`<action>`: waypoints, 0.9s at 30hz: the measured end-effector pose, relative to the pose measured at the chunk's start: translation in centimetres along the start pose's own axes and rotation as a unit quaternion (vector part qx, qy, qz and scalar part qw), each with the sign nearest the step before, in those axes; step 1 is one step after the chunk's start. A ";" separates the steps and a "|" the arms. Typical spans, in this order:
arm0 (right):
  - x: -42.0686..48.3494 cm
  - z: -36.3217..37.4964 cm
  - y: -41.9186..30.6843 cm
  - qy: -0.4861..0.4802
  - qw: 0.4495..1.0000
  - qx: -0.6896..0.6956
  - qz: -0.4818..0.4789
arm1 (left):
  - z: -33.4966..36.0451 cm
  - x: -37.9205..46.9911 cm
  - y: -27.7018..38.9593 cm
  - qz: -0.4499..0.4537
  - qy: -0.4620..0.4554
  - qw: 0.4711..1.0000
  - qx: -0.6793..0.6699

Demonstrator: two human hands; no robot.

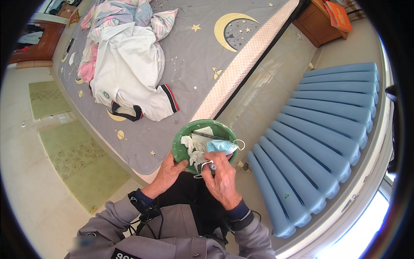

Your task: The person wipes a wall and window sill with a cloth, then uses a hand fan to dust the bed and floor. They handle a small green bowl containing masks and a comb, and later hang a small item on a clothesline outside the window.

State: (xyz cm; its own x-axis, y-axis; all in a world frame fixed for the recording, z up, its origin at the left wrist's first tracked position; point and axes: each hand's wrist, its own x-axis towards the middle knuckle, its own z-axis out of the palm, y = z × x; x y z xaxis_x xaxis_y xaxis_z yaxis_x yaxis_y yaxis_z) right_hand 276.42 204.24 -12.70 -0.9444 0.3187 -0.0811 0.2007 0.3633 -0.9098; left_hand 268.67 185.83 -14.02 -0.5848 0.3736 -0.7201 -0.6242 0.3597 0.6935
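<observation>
My left hand (pixel 169 171) grips the lower left rim of a green plastic basket (pixel 179 136). Inside the basket lie crumpled white tissues (pixel 191 149), a paper with writing, thin dark sticks and a light-blue face mask (pixel 221 146), whose white ear loop hangs over the right rim. My right hand (pixel 220 176) is over the near right part of the basket, its thumb and forefinger closed around a small pale object (pixel 212 165) with a white loop. What that object is cannot be told. The basket's near side is partly hidden by the hands.
A bed with a grey moon-and-star sheet (pixel 194 58) lies ahead, bearing a white polo shirt (pixel 129 61) and crumpled bedding. At the right stands a blue radiator (pixel 320 136) beneath a window ledge. A wooden cabinet (pixel 310 22) is at the far right, green mats (pixel 81 162) at the left.
</observation>
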 end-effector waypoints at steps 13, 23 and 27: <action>1.9 2.0 -3.1 -0.071 0.972 -0.194 -0.114 | -1.6 0.7 -0.2 0.012 0.011 1.000 -0.027; 4.6 -0.8 -0.3 -0.046 0.927 -0.367 -0.065 | -3.0 0.9 -0.8 -0.023 0.006 1.000 0.004; 4.1 -0.6 -0.1 -0.017 0.948 -0.307 -0.085 | -3.2 1.0 -0.9 0.014 0.017 1.000 -0.004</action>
State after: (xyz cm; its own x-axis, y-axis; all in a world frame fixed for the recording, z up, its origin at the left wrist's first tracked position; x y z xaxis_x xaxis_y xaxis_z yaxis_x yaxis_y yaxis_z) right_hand 272.72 206.01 -12.69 -0.9825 0.1851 0.0217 0.1492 0.8508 -0.5039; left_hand 266.97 183.10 -15.44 -0.6194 0.3548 -0.7003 -0.6109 0.3424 0.7139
